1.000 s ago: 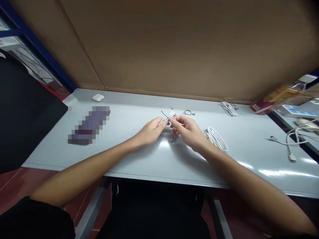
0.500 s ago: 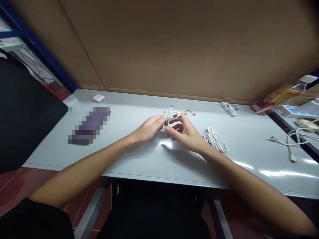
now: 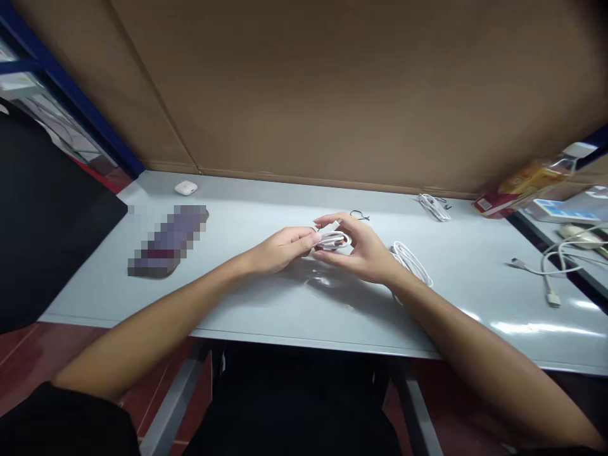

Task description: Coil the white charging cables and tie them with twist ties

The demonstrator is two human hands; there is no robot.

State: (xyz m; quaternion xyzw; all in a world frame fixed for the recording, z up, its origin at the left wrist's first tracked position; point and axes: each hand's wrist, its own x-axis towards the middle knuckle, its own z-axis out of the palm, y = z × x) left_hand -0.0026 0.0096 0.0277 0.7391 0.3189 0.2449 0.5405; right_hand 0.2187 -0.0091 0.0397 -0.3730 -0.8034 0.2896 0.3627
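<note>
A small coiled white cable (image 3: 332, 240) is held between my two hands, above the middle of the grey table (image 3: 266, 316). My left hand (image 3: 287, 248) pinches the coil's left end between thumb and fingers. Around its right side curve the fingers of my right hand (image 3: 358, 250), with the thumb below and the fingertips above, near the white plug. A second coiled white cable (image 3: 411, 263) lies on the table just right of my right hand, partly hidden by the wrist. Behind my hands is a thin black tie (image 3: 360, 215).
At the back left lies a white earbud case (image 3: 185, 188), with a blurred-out dark object (image 3: 168, 244) before it. Another white coil (image 3: 434, 207) rests at the back right. Farther right are a loose white cable (image 3: 551, 273) and a red-yellow package (image 3: 515, 190).
The held coil has turned and come slightly nearer to me. My right hand's fingers have moved up and around it, and its plug now sits between them.
</note>
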